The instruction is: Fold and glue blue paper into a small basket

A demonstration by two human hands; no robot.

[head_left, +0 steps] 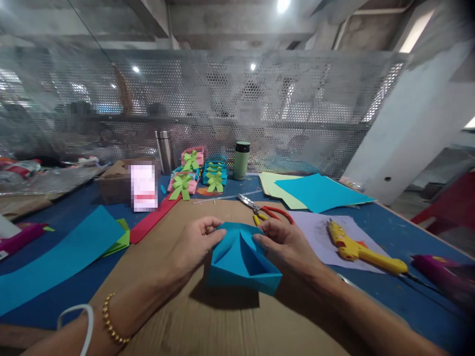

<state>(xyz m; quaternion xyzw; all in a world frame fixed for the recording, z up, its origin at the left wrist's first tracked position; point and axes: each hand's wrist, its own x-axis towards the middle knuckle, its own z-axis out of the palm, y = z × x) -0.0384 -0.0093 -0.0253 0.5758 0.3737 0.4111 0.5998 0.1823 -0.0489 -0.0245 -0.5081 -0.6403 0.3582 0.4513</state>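
Observation:
A folded blue paper piece [241, 259], shaped like an open box, rests on a brown cardboard sheet [222, 321] in front of me. My left hand [195, 244] pinches its far left corner with thumb and fingers closed. My right hand [284, 242] grips its far right edge the same way. Both forearms reach in from the bottom; the left wrist wears a bead bracelet and a white band.
Red-handled scissors [265, 210] lie just beyond the paper. A yellow glue gun [361, 249] lies on white paper at right, a purple one [445, 274] further right. Blue and pale sheets [319, 193], small paper baskets with green bows [196, 175], a green flask [241, 160] and a steel flask [165, 151] stand behind.

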